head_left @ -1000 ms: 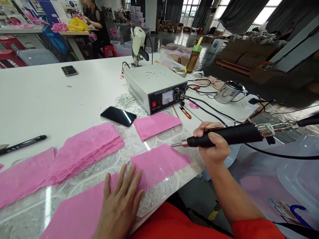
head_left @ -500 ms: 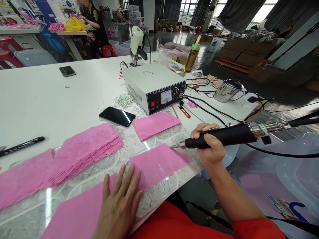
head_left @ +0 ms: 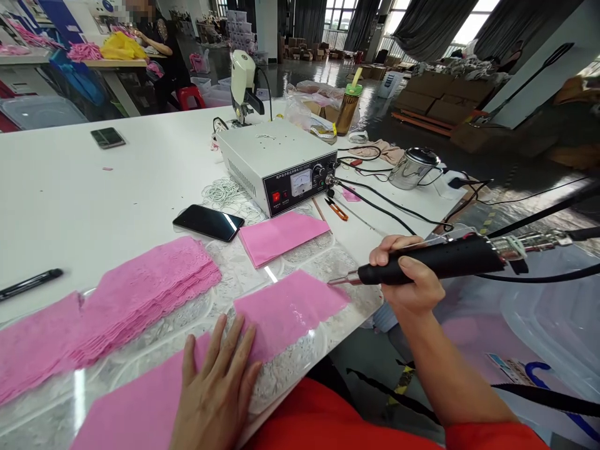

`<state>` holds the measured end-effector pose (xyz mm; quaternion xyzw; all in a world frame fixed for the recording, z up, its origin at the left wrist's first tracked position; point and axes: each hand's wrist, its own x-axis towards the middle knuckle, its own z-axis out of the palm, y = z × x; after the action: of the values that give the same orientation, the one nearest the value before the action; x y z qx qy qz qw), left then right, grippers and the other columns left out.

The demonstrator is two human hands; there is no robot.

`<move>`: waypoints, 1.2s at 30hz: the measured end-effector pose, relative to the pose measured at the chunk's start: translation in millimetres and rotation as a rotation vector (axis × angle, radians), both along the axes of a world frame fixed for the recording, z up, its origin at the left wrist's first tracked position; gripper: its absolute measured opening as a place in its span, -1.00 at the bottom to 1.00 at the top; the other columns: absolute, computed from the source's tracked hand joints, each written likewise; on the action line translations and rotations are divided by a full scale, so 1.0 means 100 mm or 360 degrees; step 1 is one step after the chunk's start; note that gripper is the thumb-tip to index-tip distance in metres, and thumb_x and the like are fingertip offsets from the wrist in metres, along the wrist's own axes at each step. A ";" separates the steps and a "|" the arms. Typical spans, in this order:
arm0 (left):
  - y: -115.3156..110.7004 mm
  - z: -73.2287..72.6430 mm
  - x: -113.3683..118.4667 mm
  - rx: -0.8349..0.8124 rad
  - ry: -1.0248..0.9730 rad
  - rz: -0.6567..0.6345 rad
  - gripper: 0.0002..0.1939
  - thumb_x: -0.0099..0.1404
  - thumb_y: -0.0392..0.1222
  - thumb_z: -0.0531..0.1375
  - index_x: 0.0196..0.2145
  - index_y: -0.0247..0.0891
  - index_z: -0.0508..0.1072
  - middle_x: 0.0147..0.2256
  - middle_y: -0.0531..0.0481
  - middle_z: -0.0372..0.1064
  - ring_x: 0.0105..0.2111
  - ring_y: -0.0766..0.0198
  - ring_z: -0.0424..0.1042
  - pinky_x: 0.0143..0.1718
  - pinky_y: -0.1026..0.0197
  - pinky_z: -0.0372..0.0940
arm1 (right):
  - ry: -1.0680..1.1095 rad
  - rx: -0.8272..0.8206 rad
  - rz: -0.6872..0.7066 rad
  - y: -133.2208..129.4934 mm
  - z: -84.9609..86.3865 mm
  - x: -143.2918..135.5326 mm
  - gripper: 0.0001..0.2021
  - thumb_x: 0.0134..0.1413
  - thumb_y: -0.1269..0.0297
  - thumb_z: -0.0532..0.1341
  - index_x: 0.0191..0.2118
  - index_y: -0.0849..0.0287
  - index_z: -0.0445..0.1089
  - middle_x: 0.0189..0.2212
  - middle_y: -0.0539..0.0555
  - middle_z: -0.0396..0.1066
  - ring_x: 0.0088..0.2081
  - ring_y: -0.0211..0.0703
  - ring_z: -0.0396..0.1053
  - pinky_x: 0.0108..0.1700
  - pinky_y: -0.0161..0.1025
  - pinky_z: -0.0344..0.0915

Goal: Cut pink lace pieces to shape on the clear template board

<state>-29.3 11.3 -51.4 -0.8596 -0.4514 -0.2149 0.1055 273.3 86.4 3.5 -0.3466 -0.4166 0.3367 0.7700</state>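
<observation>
Spread flat, the left hand (head_left: 218, 387) lies over the near pink piece (head_left: 135, 400), its fingertips on the left edge of the middle pink piece (head_left: 290, 306), probably to keep that from sliding. Curled around the black handpiece (head_left: 454, 257), the right hand (head_left: 419, 289) holds it nearly level, seemingly for aim, with the metal tip (head_left: 349, 278) at the middle pink piece's far right edge; whether they touch is hard to tell. Beyond lie a folded pink stack (head_left: 284, 234) and orange snips (head_left: 337, 210); the control box (head_left: 276, 150) sits behind them, perhaps so its meter (head_left: 301, 182) can be read.
</observation>
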 end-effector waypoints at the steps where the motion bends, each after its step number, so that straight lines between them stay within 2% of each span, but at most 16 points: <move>1: 0.00 0.00 0.00 0.0001 -0.0004 -0.0001 -0.38 0.38 -0.27 0.02 0.35 -0.23 -0.04 0.16 -0.24 0.27 0.34 0.05 -0.15 0.29 -0.24 -0.26 | 0.0001 0.0001 0.0007 -0.01 0.00 0.01 -0.89 -0.21 0.34 0.19 -0.43 0.15 0.40 -0.44 0.00 0.32 -0.54 -0.31 0.27 -0.48 -0.24 0.24; 16: -0.03 -0.02 -0.03 -0.0065 0.0027 0.0014 -0.37 0.37 -0.27 0.03 0.35 -0.21 -0.05 0.20 -0.23 0.21 0.33 -0.02 -0.11 0.28 -0.29 -0.25 | -0.0107 0.0001 0.0045 -0.02 -0.02 -0.03 -0.91 -0.15 0.25 0.24 -0.43 0.11 0.36 -0.45 -0.02 0.31 -0.53 -0.29 0.25 -0.46 -0.21 0.28; 27: 0.00 -0.01 0.00 -0.0029 -0.0003 -0.0001 -0.40 0.39 -0.26 0.00 0.34 -0.22 -0.03 0.20 -0.23 0.21 0.33 0.00 -0.11 0.28 -0.26 -0.25 | -0.0067 0.0050 -0.0070 -0.19 0.01 0.21 -0.89 -0.18 0.28 0.25 -0.42 0.14 0.41 -0.44 0.02 0.33 -0.55 -0.29 0.26 -0.50 -0.22 0.24; 36: -0.01 0.01 -0.01 -0.0043 0.0014 -0.0011 -0.39 0.37 -0.25 0.02 0.34 -0.21 -0.01 0.21 -0.21 0.20 0.33 -0.02 -0.10 0.29 -0.25 -0.26 | -0.0103 -0.0007 -0.0080 -0.23 -0.02 0.20 -0.90 -0.15 0.25 0.25 -0.41 0.09 0.41 -0.43 0.02 0.31 -0.54 -0.25 0.26 -0.57 -0.21 0.23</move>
<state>-30.5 10.8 -50.4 -0.8634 -0.4508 -0.2055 0.0951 293.6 63.7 2.0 -0.3693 -0.4316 0.3070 0.7636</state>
